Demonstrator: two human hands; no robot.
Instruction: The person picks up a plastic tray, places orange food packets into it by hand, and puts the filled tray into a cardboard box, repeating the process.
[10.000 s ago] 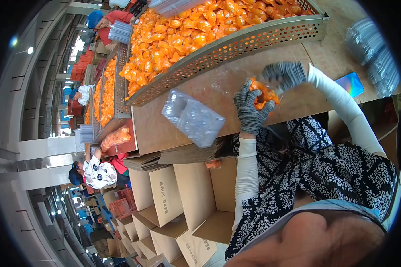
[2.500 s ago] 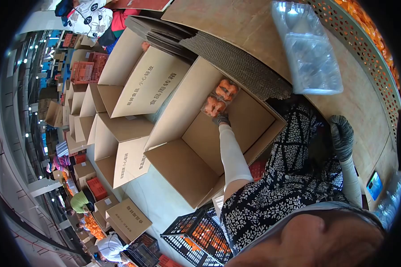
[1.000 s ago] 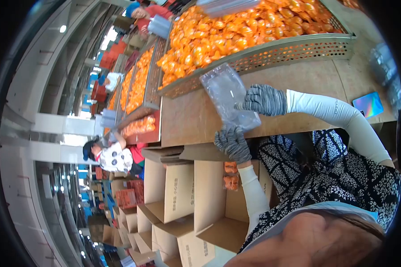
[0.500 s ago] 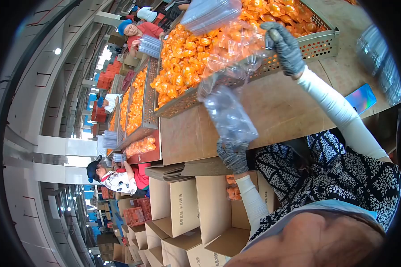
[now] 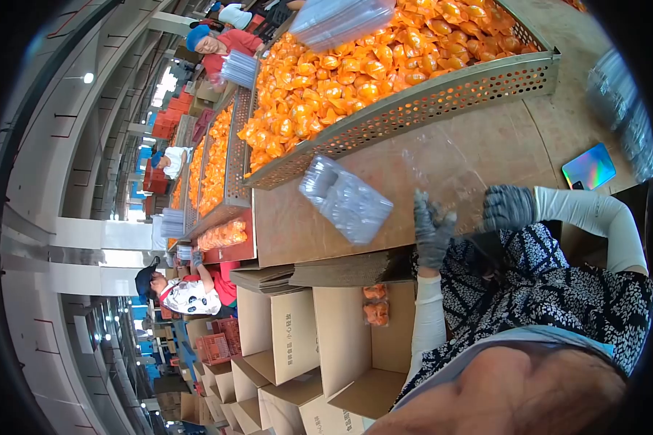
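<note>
My left hand (image 5: 434, 233), in a grey glove, is at the table's near edge with its fingers stretched and apart. Beside it, my gloved right hand (image 5: 510, 208) is closed, its fingers curled on a thin clear plastic bag (image 5: 451, 177). The bag's outline is faint against the brown table. A stack of clear plastic trays (image 5: 347, 199) lies on the table to the left, apart from both hands. Beyond is a perforated metal crate (image 5: 442, 105) full of orange-wrapped round pieces (image 5: 355, 80).
A phone (image 5: 589, 167) and clear plastic packs (image 5: 622, 109) lie at the right. More clear trays (image 5: 341, 22) rest on the crate. Below the table edge stand flattened cardboard (image 5: 341, 270) and open cartons (image 5: 345, 326). Co-workers (image 5: 221, 54) are at the left.
The tray stack has left my left hand and lies on the table. My right hand came down from the crate, bringing the clear bag nearer. Both hands are now close together.
</note>
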